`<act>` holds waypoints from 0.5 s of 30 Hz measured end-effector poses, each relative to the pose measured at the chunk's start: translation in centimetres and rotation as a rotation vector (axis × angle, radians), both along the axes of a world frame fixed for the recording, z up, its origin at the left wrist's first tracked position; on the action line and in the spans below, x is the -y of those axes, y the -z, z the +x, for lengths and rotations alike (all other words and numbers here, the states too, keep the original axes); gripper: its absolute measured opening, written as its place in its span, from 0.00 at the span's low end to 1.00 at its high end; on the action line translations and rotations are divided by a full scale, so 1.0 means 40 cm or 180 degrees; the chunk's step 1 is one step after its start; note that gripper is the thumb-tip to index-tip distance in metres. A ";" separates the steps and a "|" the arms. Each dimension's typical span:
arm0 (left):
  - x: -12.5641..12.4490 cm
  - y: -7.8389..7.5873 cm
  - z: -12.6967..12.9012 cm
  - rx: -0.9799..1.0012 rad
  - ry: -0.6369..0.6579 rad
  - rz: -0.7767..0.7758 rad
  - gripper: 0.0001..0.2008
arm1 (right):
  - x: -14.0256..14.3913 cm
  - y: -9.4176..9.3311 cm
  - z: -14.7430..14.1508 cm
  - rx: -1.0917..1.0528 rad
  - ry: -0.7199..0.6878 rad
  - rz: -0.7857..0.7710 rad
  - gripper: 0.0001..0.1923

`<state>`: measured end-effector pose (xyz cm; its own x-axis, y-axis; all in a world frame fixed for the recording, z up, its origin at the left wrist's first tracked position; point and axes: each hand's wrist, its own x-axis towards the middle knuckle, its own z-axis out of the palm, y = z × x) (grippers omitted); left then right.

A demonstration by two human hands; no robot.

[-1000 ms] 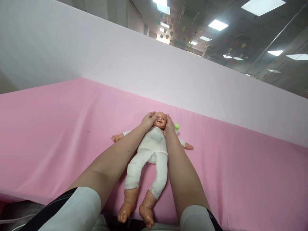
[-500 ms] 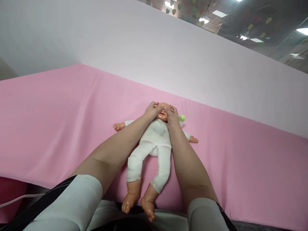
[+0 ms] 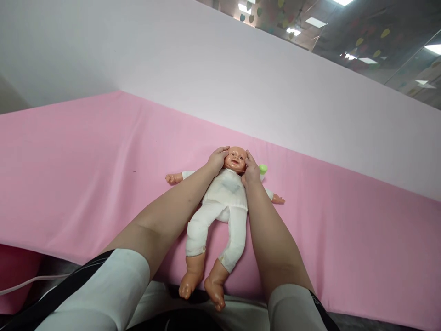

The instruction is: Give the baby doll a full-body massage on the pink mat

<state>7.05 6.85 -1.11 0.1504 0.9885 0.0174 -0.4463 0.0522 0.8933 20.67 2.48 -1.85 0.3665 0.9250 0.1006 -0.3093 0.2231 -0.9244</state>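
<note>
Plastic, probably slippery, the baby doll's head (image 3: pixel 236 159) lies between loosely cupped left hand (image 3: pixel 217 161) and right hand (image 3: pixel 251 170); the cloth torso (image 3: pixel 225 189) below them likely grips better.

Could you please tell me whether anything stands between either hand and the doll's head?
Nothing visible does: the left hand and right hand closely flank the doll's head. The green-topped thing lies beyond the right hand, not between.

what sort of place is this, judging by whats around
Likely an indoor room, perhaps for childcare practice: a baby doll lies on a pink-covered surface, a pale partition stands behind it, and lit ceiling panels show above.
</note>
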 end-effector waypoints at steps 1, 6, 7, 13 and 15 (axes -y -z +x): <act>0.001 -0.002 -0.001 0.0043 0.0012 -0.0030 0.24 | 0.004 -0.001 0.002 0.0026 -0.0042 0.0005 0.39; 0.024 -0.030 -0.004 0.0044 0.0206 -0.0121 0.32 | 0.020 -0.016 0.002 0.0268 -0.0158 0.0109 0.40; 0.032 -0.039 -0.004 0.0063 0.0276 -0.0149 0.36 | 0.022 -0.019 0.001 0.0300 -0.0163 0.0125 0.39; 0.061 -0.072 0.002 0.0091 0.0282 -0.0171 0.37 | 0.021 -0.032 -0.009 0.0835 0.0034 0.0048 0.39; 0.056 -0.068 0.004 0.0099 0.0234 -0.0112 0.33 | 0.016 -0.030 -0.009 0.1142 0.0186 -0.0011 0.36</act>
<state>7.20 4.62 1.59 0.2225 0.9749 -0.0115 -0.4676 0.1171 0.8761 20.30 1.83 -0.63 0.3605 0.9041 0.2294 0.0481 0.2276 -0.9726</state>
